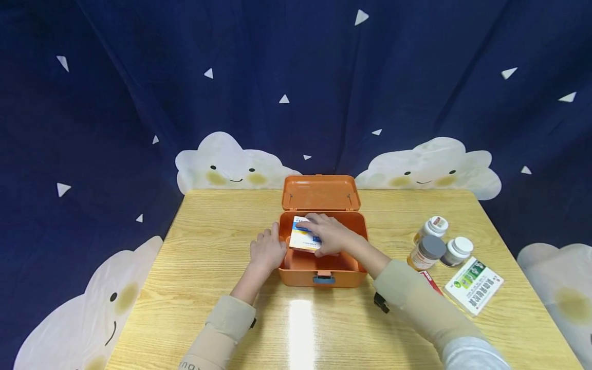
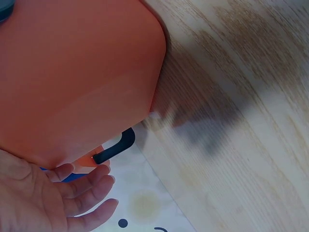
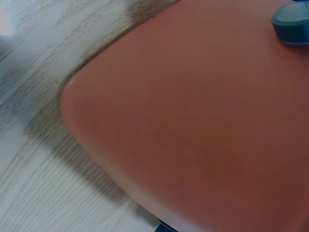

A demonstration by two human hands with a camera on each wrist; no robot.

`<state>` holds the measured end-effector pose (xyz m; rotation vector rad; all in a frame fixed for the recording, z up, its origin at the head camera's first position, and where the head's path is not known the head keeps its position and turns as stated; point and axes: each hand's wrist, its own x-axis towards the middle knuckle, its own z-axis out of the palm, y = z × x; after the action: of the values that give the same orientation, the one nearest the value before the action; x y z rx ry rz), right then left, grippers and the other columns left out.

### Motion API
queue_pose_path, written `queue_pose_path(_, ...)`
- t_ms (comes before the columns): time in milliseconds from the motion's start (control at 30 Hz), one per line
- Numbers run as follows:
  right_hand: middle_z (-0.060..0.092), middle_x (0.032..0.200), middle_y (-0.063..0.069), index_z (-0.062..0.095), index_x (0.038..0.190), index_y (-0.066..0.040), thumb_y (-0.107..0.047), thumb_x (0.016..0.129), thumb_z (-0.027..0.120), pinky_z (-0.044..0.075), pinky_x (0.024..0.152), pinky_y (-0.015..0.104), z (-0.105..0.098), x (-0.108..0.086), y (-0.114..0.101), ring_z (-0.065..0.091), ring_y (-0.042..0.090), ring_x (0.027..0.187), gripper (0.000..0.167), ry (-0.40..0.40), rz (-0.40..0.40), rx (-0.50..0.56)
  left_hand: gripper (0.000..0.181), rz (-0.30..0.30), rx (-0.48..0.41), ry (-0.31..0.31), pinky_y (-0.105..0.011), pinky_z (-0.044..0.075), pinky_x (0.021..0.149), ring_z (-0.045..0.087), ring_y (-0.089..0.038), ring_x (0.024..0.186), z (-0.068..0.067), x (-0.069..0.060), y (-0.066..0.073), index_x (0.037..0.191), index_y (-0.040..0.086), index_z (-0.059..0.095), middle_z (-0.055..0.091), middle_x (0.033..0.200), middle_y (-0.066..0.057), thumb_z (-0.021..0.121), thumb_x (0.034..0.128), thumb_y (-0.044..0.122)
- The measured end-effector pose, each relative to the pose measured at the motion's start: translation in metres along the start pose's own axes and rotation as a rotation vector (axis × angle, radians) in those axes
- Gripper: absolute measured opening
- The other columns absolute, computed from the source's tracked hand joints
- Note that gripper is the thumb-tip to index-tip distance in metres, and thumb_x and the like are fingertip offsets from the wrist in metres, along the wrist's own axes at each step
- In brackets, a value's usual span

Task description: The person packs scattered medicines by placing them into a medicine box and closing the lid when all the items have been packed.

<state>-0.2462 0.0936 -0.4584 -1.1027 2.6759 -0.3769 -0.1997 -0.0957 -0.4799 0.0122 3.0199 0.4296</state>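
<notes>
An orange box (image 1: 300,278) stands on the table with its lid (image 1: 321,192) tilted back. Inside it, my right hand (image 1: 330,235) grips a white, blue and yellow medicine carton (image 1: 302,239) near the left wall. My left hand (image 1: 268,250) rests at the box's left rim, fingers loosely bent, thumb at the edge. In the left wrist view the left hand (image 2: 53,198) lies along the orange wall (image 2: 82,82) near a dark handle (image 2: 116,146). The right wrist view has the box's outer wall (image 3: 183,116) and a dark latch (image 3: 292,23); my right hand is outside it.
Right of the box stand a grey-capped bottle (image 1: 426,253), a white-capped bottle (image 1: 457,251) and another white-capped bottle (image 1: 432,228). A green and white carton (image 1: 474,285) lies in front, beside a red carton (image 1: 431,282) partly behind the right sleeve. A dark blue curtain (image 1: 296,77) hangs behind the table.
</notes>
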Motion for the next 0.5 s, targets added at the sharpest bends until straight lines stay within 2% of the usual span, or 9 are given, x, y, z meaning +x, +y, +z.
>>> queue_pose_path(233,0.028,0.143,0.012,0.037,0.139,-0.024,-0.019,0.068,0.079,0.028,0.100,0.053,0.005,0.006,-0.005,0.034,0.033,0.123,0.082,-0.064,0.017,0.002,0.042,0.019,0.010,0.023,-0.049,0.042,0.073,0.054,-0.034,0.091,-0.001,-0.002,0.000,0.123,0.008,0.035,0.054,0.099,-0.016,0.048,0.0881,0.026)
queue_pose_path(500,0.029,0.143,0.010,0.037,0.138,-0.026,-0.017,0.068,0.079,0.029,0.100,0.051,0.013,0.015,-0.008,0.034,0.030,0.124,0.082,-0.122,0.013,-0.029,0.043,0.006,-0.001,-0.010,-0.050,0.042,0.077,0.052,-0.034,0.096,-0.002,-0.002,0.000,0.126,0.008,0.034,0.053,0.105,-0.016,0.046,0.0890,0.027)
